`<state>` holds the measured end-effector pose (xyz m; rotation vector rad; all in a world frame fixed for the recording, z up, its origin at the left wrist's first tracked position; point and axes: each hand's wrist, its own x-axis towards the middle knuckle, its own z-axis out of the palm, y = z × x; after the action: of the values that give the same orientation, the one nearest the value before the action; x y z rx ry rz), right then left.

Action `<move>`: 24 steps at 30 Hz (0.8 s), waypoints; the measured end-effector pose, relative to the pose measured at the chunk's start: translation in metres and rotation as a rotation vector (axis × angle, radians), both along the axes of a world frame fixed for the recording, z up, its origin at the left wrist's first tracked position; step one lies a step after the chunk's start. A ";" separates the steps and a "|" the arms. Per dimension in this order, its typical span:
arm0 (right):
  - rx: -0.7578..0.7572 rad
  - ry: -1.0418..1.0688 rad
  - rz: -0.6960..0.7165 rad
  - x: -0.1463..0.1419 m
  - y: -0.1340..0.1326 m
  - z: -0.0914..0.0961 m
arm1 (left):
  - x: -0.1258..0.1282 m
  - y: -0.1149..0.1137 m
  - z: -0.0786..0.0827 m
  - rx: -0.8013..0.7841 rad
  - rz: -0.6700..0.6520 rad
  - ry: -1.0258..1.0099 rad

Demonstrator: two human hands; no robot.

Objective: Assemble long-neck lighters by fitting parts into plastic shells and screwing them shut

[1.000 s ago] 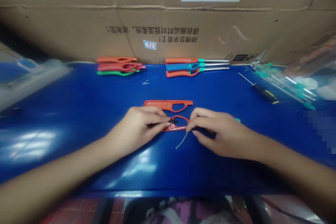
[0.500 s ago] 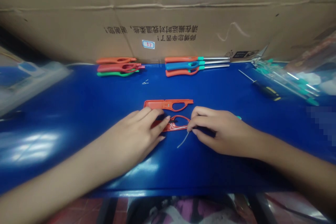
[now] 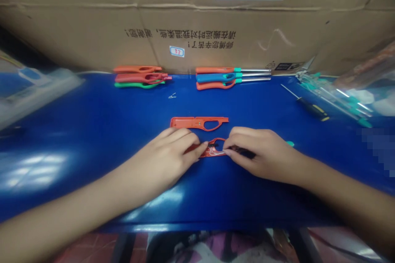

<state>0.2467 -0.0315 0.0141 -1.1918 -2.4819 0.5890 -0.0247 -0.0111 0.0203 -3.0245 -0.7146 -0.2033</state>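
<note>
On the blue table [image 3: 92, 139] lies an open red lighter half-shell [image 3: 212, 150] with white wiring inside. My left hand [image 3: 171, 152] rests flat on its left end, fingers stretched over it. My right hand [image 3: 257, 152] pinches the shell's right part, fingers pressed together over a dark piece; a teal tip [image 3: 290, 144] sticks out beyond my knuckles. A second red half-shell [image 3: 199, 123] lies just behind, untouched.
Three handle shells [image 3: 138, 77] and three finished lighters with metal tubes [image 3: 231, 78] lie at the back against a big cardboard box [image 3: 197, 20]. A screwdriver [image 3: 308, 104] and bagged tubes [image 3: 339, 98] sit at right. Plastic bags [image 3: 31, 90] lie at left.
The loose white wire that trailed toward me from the shell is no longer visible. My left hand went from pinching to lying flat. My right hand moved slightly left onto the shell.
</note>
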 end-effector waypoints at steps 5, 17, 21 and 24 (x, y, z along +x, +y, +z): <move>-0.004 -0.024 0.017 0.000 0.000 0.003 | 0.005 -0.005 -0.001 0.082 -0.001 0.034; -0.066 -0.092 0.046 0.003 -0.002 0.016 | 0.003 -0.001 -0.003 -0.120 0.055 -0.169; -0.071 -0.126 0.042 0.002 -0.001 0.012 | 0.004 -0.001 -0.003 -0.243 0.073 -0.191; -0.077 -0.132 0.040 0.003 -0.001 0.010 | 0.006 0.000 -0.002 -0.303 0.072 -0.197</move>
<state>0.2494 -0.0326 0.0243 -1.2496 -2.6198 0.6406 -0.0185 -0.0114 0.0184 -3.2874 -0.9471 -0.4336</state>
